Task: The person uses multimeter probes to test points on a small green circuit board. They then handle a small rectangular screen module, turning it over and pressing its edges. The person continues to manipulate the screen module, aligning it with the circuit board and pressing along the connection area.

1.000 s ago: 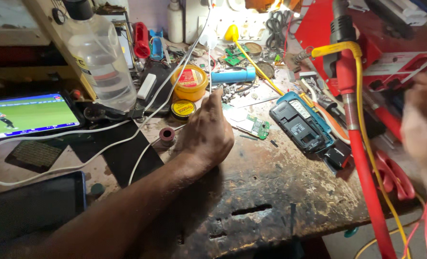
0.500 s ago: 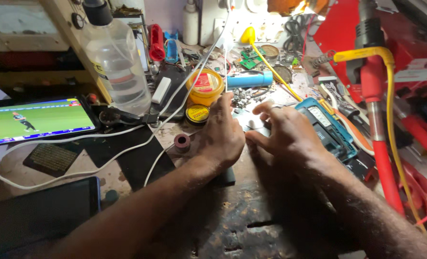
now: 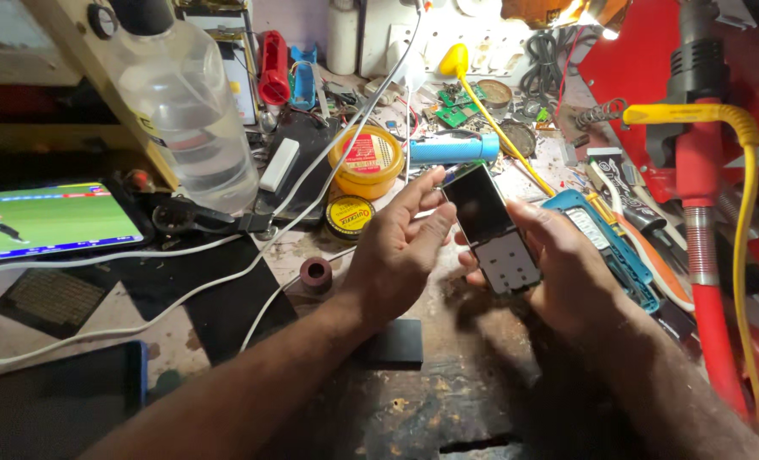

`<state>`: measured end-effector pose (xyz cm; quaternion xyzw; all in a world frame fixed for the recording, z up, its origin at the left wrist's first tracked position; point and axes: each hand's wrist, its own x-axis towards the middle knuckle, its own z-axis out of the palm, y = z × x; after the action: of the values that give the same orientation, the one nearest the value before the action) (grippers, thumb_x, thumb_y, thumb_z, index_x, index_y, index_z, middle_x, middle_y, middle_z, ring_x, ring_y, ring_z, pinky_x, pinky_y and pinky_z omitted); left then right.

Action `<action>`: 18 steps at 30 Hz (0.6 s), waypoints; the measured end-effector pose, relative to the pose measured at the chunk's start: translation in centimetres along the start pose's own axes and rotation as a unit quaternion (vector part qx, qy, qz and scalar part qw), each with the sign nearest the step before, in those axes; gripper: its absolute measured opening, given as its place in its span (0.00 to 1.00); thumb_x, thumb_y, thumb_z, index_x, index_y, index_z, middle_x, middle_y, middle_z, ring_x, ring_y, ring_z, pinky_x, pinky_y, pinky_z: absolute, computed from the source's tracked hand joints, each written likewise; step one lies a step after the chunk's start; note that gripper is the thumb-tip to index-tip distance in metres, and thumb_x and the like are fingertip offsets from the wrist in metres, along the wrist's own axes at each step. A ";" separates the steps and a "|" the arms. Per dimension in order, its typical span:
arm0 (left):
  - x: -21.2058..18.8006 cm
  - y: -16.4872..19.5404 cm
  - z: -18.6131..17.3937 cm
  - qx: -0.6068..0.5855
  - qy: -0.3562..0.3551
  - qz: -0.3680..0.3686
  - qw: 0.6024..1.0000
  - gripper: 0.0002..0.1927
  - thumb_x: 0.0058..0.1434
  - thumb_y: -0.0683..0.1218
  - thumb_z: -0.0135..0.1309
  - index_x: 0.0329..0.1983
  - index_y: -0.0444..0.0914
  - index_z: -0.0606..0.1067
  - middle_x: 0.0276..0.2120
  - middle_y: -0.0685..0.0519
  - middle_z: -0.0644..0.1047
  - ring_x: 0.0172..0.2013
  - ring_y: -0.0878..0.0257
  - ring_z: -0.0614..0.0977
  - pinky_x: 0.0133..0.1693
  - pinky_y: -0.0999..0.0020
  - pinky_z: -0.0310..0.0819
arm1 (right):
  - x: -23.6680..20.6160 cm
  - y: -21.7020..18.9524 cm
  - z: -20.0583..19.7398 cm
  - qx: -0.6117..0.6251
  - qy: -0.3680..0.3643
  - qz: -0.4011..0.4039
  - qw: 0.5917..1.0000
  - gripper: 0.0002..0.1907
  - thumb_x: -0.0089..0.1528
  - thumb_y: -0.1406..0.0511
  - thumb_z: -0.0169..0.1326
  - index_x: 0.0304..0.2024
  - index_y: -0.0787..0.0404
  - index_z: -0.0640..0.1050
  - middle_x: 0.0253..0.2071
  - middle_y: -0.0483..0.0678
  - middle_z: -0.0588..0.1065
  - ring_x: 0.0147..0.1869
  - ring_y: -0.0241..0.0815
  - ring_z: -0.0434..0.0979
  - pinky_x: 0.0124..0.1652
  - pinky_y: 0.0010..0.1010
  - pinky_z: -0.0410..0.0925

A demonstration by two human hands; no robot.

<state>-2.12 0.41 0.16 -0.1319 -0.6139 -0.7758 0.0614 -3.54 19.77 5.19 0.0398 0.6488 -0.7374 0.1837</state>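
Observation:
A small dark keypad phone (image 3: 492, 228) with a black screen and grey keypad is held up above the worn workbench (image 3: 447, 409). My left hand (image 3: 396, 251) grips its left edge with thumb and fingers. My right hand (image 3: 567, 268) cradles it from the right and below. A flat black block (image 3: 394, 342) lies on the bench under my left wrist. A blue-framed opened phone body (image 3: 614, 247) sits just right of my right hand.
A clear plastic bottle (image 3: 193, 128), yellow tins (image 3: 365, 160) (image 3: 349, 216), a blue cylinder (image 3: 454, 150), a small maroon roll (image 3: 315, 273), white cables (image 3: 183, 290), a lit tablet (image 3: 51, 220), a dark phone (image 3: 55, 396) and a red tool with yellow hose (image 3: 703, 213) crowd the bench.
Both hands were flat on the bench over small parts. Now they have lifted and hold the keypad phone between them; the right hand came in from the right edge.

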 end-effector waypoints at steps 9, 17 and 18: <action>0.0 0.4 -0.3 -0.017 -0.008 -0.016 1.000 0.27 0.67 0.40 0.52 0.69 0.31 0.65 0.38 0.52 0.80 0.37 0.69 0.83 0.39 0.75 0.79 | 0.0 0.8 0.2 0.071 -0.101 0.011 0.992 0.24 0.70 0.57 0.39 0.57 0.68 0.73 0.44 0.57 0.80 0.40 0.49 0.82 0.38 0.40 0.76; 0.0 1.8 0.0 0.000 -0.010 -0.041 0.999 0.33 0.56 0.42 0.63 0.63 0.32 0.64 0.39 0.48 0.81 0.33 0.65 0.84 0.31 0.71 0.81 | -0.6 1.2 0.3 0.073 -0.146 0.031 0.986 0.22 0.71 0.55 0.42 0.53 0.69 0.74 0.41 0.58 0.80 0.40 0.50 0.83 0.39 0.41 0.77; -0.1 1.9 0.2 0.066 0.000 -0.013 0.998 0.35 0.53 0.43 0.67 0.61 0.33 0.64 0.39 0.47 0.82 0.35 0.67 0.84 0.32 0.72 0.81 | -0.6 1.3 0.4 0.066 -0.143 0.034 0.987 0.23 0.71 0.55 0.42 0.53 0.69 0.74 0.40 0.58 0.80 0.39 0.50 0.83 0.39 0.40 0.77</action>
<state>-1.48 0.14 1.92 -0.1195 -0.6655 -0.7343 0.0595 -2.48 19.37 4.16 -0.0323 0.5642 -0.7699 0.2963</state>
